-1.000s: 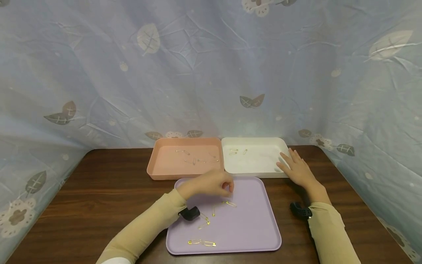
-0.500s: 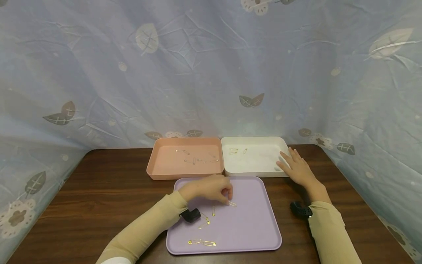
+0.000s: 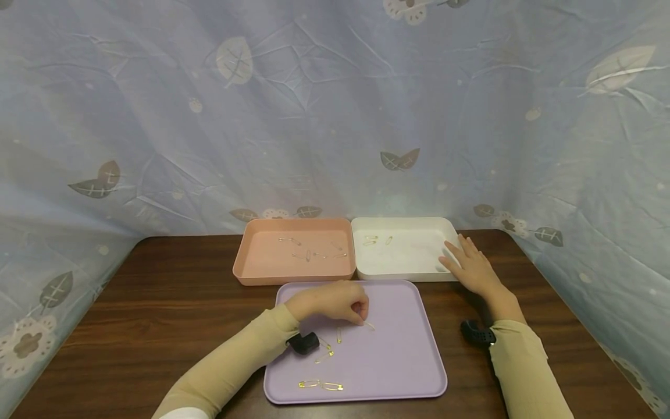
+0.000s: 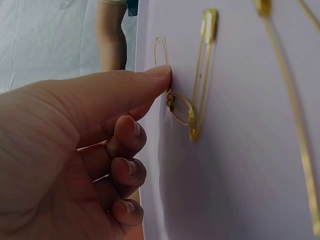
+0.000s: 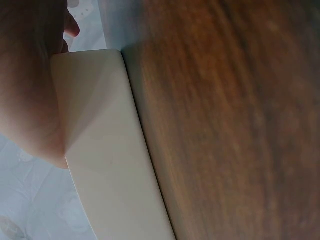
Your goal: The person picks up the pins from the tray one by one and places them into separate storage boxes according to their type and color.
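Thumb and finger of the left hand (image 3: 335,299) pinch 1 gold pin (image 3: 370,326) on the lilac tray (image 3: 389,364). Best to keep that grip narrow and lift straight, so the next pin (image 4: 200,75) doesn't snag. The right hand (image 3: 473,272), fingers outstretched, rests on the white tray (image 3: 410,277).

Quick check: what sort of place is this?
Likely an indoor tabletop workspace, perhaps a staged one: a dark wood-grain table with patterned fabric hung behind it, and safety pins lying in a purple tray, a pink tray and a white tray.
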Demonstrator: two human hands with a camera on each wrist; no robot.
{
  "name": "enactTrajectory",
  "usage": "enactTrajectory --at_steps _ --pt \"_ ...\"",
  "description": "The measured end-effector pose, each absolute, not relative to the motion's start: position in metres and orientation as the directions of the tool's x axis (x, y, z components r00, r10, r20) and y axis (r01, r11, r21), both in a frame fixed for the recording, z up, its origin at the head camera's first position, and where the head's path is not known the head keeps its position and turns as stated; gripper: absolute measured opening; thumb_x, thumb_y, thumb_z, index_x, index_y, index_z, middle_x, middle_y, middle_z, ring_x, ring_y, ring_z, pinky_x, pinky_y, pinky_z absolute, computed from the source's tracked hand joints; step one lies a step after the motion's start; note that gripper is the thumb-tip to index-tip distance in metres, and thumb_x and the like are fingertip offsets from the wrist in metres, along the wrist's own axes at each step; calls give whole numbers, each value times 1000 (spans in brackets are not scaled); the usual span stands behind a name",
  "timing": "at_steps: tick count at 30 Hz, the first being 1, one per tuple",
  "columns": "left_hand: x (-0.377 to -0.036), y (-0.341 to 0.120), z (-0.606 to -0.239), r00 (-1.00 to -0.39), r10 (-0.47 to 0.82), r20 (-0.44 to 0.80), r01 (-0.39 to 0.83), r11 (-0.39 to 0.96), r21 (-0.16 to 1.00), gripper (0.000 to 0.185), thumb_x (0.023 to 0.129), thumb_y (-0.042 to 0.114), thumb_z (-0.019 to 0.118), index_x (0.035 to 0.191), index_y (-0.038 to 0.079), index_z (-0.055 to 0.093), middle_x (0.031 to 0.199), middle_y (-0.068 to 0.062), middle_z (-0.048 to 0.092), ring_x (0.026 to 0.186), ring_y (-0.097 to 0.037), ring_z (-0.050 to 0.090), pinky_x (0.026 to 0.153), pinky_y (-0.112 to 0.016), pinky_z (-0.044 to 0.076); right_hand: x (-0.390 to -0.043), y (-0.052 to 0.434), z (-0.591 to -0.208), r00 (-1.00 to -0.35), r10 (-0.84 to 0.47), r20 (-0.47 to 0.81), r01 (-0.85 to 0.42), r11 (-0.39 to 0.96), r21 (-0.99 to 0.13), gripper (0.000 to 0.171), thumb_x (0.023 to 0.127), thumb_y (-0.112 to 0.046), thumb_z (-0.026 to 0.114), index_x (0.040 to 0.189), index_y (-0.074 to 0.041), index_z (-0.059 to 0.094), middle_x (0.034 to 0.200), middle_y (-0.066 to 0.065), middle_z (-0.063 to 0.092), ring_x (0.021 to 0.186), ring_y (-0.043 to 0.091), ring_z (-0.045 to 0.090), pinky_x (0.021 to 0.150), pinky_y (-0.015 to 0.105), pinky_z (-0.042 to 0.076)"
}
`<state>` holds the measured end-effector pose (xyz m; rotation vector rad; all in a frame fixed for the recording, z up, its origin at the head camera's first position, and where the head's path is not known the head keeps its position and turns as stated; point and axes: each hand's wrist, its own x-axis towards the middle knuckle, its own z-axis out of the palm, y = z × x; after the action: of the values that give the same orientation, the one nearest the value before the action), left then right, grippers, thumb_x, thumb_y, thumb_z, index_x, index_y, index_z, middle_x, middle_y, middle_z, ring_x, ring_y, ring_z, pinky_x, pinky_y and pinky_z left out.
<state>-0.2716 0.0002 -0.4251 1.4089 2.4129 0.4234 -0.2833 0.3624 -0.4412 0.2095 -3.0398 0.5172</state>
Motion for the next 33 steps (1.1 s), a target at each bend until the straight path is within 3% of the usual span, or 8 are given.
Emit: enactTrajectory --at_steps 16,27,33 --pt "-272 -2 -415 -440 897 -43 802 415 430 9 84 20 74 78 20 68 69 12 55 66 2 46 64 -13 39 -284 361 -440 -990 -123 64 -138 931 -339 71 101 -52 39 152 -4 29 160 30 8 148 49 4 111 72 9" --pt "-280 -5 -401 -516 851 98 801 439 408 14 82 11 68 77 24 65 75 9 51 70 -4 46 65 -17 38 -283 362 -442 -991 -118 62 -132 937 -324 72 101 -53 38 152 -4 28 160 30 7 148 49 4 112 71 9" --pt "-284 -6 -395 -557 815 162 795 466 388 10 85 15 68 81 24 66 76 8 51 72 -5 46 66 -18 38 -284 363 -441 -990 -121 67 -136 937 -321 72 100 -53 38 153 -5 28 160 30 9 148 48 6 112 72 10"
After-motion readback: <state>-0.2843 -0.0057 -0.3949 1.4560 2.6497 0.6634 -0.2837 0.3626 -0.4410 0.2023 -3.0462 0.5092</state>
